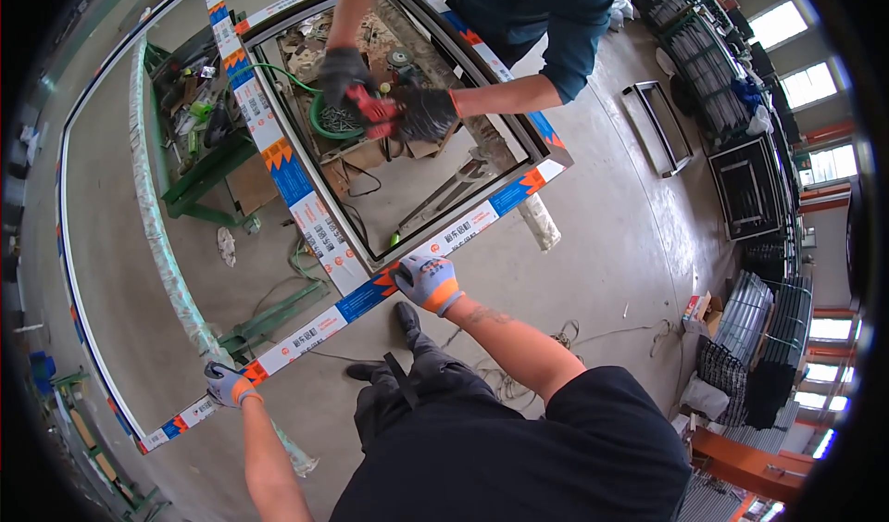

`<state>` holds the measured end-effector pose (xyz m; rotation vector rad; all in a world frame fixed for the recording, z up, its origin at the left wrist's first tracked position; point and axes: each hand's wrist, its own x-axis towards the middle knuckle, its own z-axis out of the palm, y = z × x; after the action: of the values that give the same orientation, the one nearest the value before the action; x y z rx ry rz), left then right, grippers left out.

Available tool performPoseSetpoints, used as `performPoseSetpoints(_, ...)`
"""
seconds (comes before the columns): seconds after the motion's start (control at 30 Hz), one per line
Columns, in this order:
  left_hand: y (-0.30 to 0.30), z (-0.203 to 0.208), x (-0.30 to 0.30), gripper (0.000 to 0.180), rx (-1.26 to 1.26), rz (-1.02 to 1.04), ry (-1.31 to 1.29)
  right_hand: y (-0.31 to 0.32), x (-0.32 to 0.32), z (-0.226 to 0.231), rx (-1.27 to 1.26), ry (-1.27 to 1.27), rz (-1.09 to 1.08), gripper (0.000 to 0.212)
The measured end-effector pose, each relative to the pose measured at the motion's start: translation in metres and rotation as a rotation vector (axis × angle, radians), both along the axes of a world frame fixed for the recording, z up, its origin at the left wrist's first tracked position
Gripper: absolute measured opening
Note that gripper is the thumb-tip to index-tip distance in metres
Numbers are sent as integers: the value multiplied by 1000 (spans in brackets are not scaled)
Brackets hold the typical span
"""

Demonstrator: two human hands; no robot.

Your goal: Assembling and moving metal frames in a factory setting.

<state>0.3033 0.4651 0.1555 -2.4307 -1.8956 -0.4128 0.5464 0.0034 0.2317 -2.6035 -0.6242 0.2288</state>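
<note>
A large window frame [315,336], wrapped in white, blue and orange printed film, lies flat in front of me. My left hand [227,385], in a grey glove with an orange cuff, is closed over its near bar toward the left corner. Further right, my similarly gloved right hand [428,281] grips the same bar close to where the crossbar [289,175] joins it. Across the frame, a co-worker in black gloves holds a red power tool [372,110] over the dark inner sash frame [324,209]. My fingertips are partly hidden behind the bar.
A green bowl of screws [335,119] sits below the inner opening. Film-wrapped support beams [157,198] run under the frame, beside a green tool bench [208,172]. Cables [519,374] trail over the floor at my right. Metal profiles [741,314] and a black panel [746,188] stand along the right wall.
</note>
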Motion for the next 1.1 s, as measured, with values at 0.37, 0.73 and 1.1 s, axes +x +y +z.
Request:
performPoseSetpoints(0.37, -2, 3, 0, 36, -17, 7, 8, 0, -1, -2, 4, -5, -3, 28)
performPoseSetpoints(0.73, -14, 13, 13, 30, -35, -84, -86, -4, 1, -10, 83, -137, -25, 24)
performPoseSetpoints(1.1, -17, 9, 12, 28, 134, -32, -74, 5, -6, -7, 97, -175, -26, 22)
